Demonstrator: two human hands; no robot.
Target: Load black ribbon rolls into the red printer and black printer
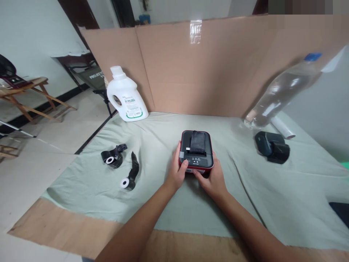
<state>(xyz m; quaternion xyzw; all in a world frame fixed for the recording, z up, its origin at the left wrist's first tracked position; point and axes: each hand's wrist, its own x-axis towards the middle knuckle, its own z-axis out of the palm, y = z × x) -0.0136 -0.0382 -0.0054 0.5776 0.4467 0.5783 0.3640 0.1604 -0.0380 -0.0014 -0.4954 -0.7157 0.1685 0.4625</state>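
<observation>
A small label printer [196, 160], black on top with red sides, sits between my two hands near the middle of the cloth. A black strip [198, 141] comes out of its slot and lies over the lid. My left hand [176, 171] grips its left side, thumb on the front corner by the buttons. On the right side my right hand [214, 178] holds it, thumb at the lower front edge. Both hands' other fingers are partly hidden. To the left lie two black rolls with white cores, one roll [116, 160] behind the other roll [128, 182], each with a loose tail.
A white detergent jug [128, 96] stands back left before a cardboard panel [196, 76]. A large clear bottle [280, 91] leans at the right. Near it are a black device [272, 146] and a white tube [283, 127]. Pale green cloth [174, 214] covers most of the wooden table.
</observation>
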